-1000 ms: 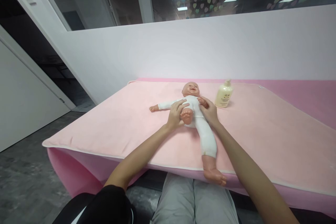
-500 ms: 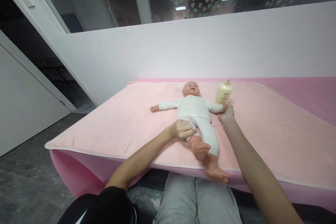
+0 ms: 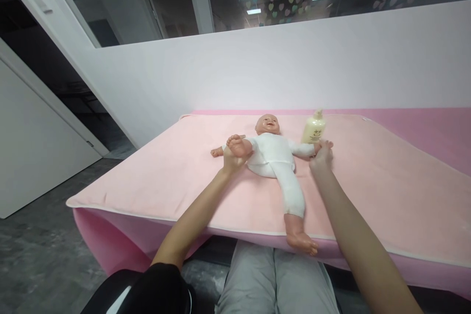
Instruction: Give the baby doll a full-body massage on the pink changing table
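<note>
A baby doll [image 3: 273, 149] in a white cloth suit lies on its back, head toward the wall. My left hand [image 3: 231, 162] is closed around the doll's leg on the left side, which is bent upward so its bare foot shows beside the torso. Part of that hand is hidden behind the leg. On the other side, my right hand [image 3: 323, 158] grips the doll's hand, with that arm stretched out sideways. The doll's other leg lies straight, its foot past the near edge. Just behind my right hand stands a pale yellow pump bottle [image 3: 314, 126].
A pink padded cover [image 3: 147, 176] lies over the table, its near edge just above my lap. Beyond it rises a white wall [image 3: 257, 68] with a window above. A white door [image 3: 37, 142] stands at the left.
My left hand has raised the doll's leg from the near edge and swung it up and left beside the torso. My right hand has shifted slightly, still holding the doll's hand.
</note>
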### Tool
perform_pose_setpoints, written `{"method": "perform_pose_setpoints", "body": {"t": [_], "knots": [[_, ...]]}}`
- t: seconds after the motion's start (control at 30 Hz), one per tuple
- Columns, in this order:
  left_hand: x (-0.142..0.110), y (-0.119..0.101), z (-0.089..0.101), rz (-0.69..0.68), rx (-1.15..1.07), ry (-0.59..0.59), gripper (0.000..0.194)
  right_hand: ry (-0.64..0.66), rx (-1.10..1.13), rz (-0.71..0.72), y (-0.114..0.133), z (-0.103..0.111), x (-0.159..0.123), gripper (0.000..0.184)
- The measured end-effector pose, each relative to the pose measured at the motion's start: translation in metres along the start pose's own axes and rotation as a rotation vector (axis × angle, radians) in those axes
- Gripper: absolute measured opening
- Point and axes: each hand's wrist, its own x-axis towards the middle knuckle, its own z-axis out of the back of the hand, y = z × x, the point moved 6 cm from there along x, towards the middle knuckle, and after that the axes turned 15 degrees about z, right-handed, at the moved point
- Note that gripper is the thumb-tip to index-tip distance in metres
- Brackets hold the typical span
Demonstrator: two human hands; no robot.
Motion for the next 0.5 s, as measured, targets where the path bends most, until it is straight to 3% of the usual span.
{"method": "perform_pose_setpoints", "body": {"t": [0.03,0.1,0.2,0.27,0.33,0.4,0.5], "knots": [[0.001,0.0,-0.003,0.023,-0.031,0.034,0.055,-0.017,-0.02,0.086,0.008,-0.002,-0.003,0.04],[-0.001,0.0,-0.016,0.07,-0.072,0.171,0.055,0.088,-0.057,0.327,0.028,-0.014,-0.012,0.046],[-0.007,-0.002,-0.033,0.088,-0.083,0.325,0.06,0.51,-0.168,0.621,0.045,-0.044,-0.044,0.041],[-0.009,-0.003,-0.038,0.097,-0.084,0.353,0.066,0.863,-0.327,0.787,0.046,-0.062,-0.074,0.038],[-0.009,-0.003,-0.039,0.116,-0.085,0.361,0.069,1.076,-0.507,0.926,0.043,-0.07,-0.097,0.039],[-0.009,-0.004,-0.037,0.137,-0.081,0.354,0.07,1.102,-0.605,0.995,0.043,-0.071,-0.105,0.042],[-0.009,-0.004,-0.034,0.167,-0.058,0.313,0.072,1.052,-0.576,0.961,0.045,-0.068,-0.101,0.043]]}}
